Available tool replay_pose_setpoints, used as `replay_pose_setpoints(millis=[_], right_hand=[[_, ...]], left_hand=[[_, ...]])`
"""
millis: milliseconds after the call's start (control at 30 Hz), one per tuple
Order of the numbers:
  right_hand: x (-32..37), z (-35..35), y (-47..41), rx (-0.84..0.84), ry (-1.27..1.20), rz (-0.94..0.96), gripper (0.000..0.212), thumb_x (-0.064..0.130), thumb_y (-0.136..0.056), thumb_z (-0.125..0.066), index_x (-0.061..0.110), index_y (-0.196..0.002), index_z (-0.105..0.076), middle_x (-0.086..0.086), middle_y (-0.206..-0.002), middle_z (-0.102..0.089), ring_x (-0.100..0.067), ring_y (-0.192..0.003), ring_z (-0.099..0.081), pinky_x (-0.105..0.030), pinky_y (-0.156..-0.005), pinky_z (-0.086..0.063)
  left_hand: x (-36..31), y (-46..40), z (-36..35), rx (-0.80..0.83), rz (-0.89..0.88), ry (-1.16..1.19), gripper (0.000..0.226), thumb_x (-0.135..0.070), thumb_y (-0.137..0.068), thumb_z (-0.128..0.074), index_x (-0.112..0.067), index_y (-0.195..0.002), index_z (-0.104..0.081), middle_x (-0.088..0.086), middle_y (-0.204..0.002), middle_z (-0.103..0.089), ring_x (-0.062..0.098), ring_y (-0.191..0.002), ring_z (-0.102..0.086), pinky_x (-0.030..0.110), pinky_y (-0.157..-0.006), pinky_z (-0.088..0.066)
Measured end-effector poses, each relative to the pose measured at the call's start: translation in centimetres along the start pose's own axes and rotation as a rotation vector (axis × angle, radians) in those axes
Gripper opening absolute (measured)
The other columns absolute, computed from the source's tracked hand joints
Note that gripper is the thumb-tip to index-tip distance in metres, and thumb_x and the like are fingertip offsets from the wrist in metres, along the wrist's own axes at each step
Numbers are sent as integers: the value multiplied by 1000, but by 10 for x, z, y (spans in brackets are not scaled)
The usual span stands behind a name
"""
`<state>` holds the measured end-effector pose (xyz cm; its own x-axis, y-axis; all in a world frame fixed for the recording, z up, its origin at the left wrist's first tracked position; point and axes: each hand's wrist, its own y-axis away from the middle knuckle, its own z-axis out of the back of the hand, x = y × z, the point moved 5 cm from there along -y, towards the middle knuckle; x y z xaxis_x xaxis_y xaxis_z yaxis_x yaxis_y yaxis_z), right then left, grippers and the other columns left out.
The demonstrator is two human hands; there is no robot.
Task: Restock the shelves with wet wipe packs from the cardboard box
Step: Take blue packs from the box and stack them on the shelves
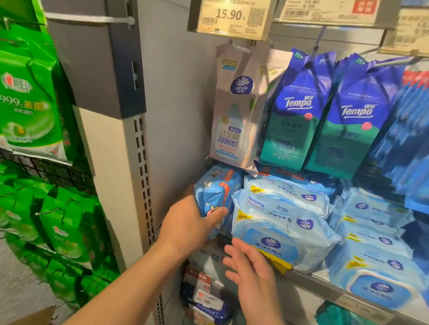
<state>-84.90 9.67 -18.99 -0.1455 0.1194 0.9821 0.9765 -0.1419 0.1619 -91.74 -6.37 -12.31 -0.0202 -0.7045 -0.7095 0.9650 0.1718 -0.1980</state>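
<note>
Our right hand (248, 274) hovers with fingers spread just below the stacked packs (282, 228), while our left hand (191, 224), nearer the gap, grips the cartoon-printed pack (214, 190) standing on end at the shelf's (326, 287) far left.

A shop aisle: price tags (231, 13) above hanging wipe packs (297, 112) on stocked shelves (331, 287).

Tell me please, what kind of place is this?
Most likely a supermarket or shop aisle. Electronic price tags, one reading 15.90, sit above hanging Tempo wipe packs, and stacked Vinda wet wipe packs fill the shelf.
</note>
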Motion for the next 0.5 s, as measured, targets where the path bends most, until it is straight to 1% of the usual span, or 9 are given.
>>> replay_pose_setpoints(millis=[100, 167, 233, 300, 333, 400, 467, 500], right_hand=[[-5, 5, 0, -6, 31, -4, 18, 34, -96, -67, 32, -114, -71, 11, -112, -75, -4, -99, -72, -41, -98, -57], [-6, 7, -1, -8, 42, -3, 18, 36, -97, -66, 33, -114, -71, 11, -115, -74, -4, -101, -72, -40, -98, -56], [-7, 12, -3, -18, 34, -2, 18, 35, -97, -66, 33, -114, -71, 11, -116, -74, -4, -101, -72, -41, -99, -56], [-9, 17, -4, -18, 34, 3, 18, 35, -97, -66, 33, -114, -71, 13, -115, -75, -3, -100, -72, -42, -100, -55], [-10, 18, -3, -12, 43, 2, 18, 35, -97, -65, 34, -114, -70, 15, -114, -75, -1, -100, -72, -41, -101, -54], [-13, 22, -3, -15, 56, -3, 17, 36, -96, -65, 36, -113, -70, 17, -113, -75, 0, -101, -71, -42, -101, -54], [-17, 27, -2, -32, 75, -12, 16, 39, -96, -65, 39, -111, -71, 19, -113, -74, -1, -103, -70, -43, -102, -54], [-19, 30, -2, -35, 86, -17, 16, 41, -95, -65, 40, -110, -71, 20, -114, -74, -1, -106, -70, -43, -103, -53]], left_hand=[[-5, -13, -7, 49, 15, -49, 39, -64, -83, -62, -26, -86, -64, -11, -75, -65, 3, -64, -60, 20, -49, -39], [-5, -21, -12, 68, 51, -48, 40, -64, -84, -61, -24, -85, -63, -10, -74, -64, 4, -62, -58, 22, -48, -37], [-6, -30, -19, 90, 56, -61, 40, -61, -86, -61, -21, -90, -65, -9, -81, -65, 10, -66, -58, 24, -54, -39], [-6, -37, -29, 121, 64, -76, 33, -55, -88, -61, -23, -99, -64, -8, -91, -64, 15, -77, -56, 23, -67, -39], [-4, -42, -34, 115, 67, -64, 33, -52, -88, -62, -23, -103, -63, -6, -98, -66, 16, -82, -58, 22, -71, -40], [-5, -50, -38, 61, 71, -15, 40, -46, -85, -67, -22, -116, -61, -4, -114, -69, 17, -92, -63, 20, -75, -44], [-6, -62, -44, 47, 103, 19, 46, -41, -81, -71, -22, -121, -59, -3, -121, -67, 21, -100, -65, 23, -79, -48], [-6, -68, -48, 51, 114, 25, 48, -41, -78, -71, -23, -121, -59, -3, -122, -67, 22, -103, -66, 24, -80, -49]])
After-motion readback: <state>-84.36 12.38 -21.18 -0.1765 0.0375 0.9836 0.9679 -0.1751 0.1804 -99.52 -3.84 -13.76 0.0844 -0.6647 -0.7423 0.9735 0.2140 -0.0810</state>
